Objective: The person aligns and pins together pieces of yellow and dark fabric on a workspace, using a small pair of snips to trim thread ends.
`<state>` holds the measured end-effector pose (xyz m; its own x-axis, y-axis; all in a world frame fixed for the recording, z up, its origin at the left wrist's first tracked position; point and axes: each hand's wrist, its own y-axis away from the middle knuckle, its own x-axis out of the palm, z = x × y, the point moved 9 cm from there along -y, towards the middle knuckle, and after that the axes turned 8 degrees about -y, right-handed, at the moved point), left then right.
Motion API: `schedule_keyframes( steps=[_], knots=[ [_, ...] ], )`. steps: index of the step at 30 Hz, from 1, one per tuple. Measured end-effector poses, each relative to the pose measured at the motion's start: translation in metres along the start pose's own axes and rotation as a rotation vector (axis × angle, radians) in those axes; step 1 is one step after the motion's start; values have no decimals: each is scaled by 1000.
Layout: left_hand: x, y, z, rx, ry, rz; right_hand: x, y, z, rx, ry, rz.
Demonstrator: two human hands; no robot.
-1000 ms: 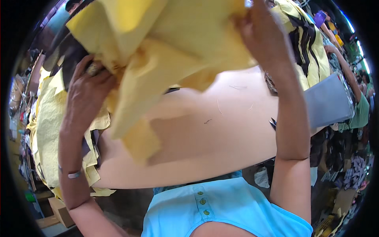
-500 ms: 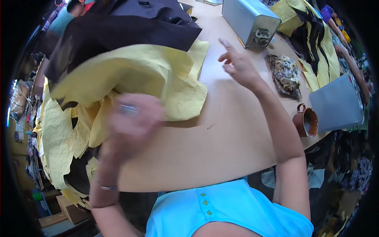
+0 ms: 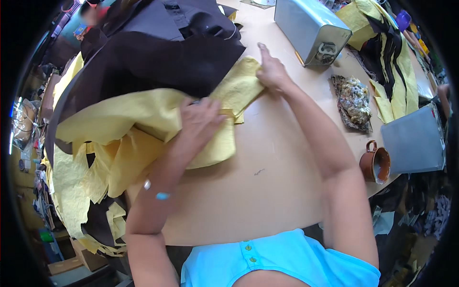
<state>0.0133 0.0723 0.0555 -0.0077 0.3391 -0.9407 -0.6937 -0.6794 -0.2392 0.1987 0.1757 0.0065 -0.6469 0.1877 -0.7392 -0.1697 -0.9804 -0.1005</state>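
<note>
A limp, crinkled yellow sheet (image 3: 143, 107), like leather or stiff cloth, lies on the table at left with dark brown-black sheets (image 3: 158, 62) behind and partly over it. My left hand (image 3: 198, 117) grips a fold near the sheet's middle, fingers bent over the material. At the sheet's right end, my right hand (image 3: 275, 74) pinches the edge between thumb and curled fingers, with its index finger pointing away from me. What lies under the left palm is hidden.
A metal box (image 3: 311, 33) stands at the far right beside a pencil (image 3: 300, 58). Nearer are a fibrous, mottled clump (image 3: 353, 103), a brown mug (image 3: 375, 163) and a grey container (image 3: 413, 138). More yellow and black pieces (image 3: 389, 62) lie at the far right.
My left hand has moved right and away from me onto the sheet. My right hand, empty before, has moved slightly left and taken hold of the sheet's edge. The yellow sheet has flattened and shifted.
</note>
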Motion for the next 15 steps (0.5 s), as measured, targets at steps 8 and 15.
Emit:
schedule_keyframes(
  steps=[8, 15],
  knots=[
    [-29, 67, -10, 26, 224, 386, -66, 180, -16, -13, -105, 94],
    [-42, -8, -92, 234, 372, 118, -131, 287, -38, 45, 565, -77]
  ],
)
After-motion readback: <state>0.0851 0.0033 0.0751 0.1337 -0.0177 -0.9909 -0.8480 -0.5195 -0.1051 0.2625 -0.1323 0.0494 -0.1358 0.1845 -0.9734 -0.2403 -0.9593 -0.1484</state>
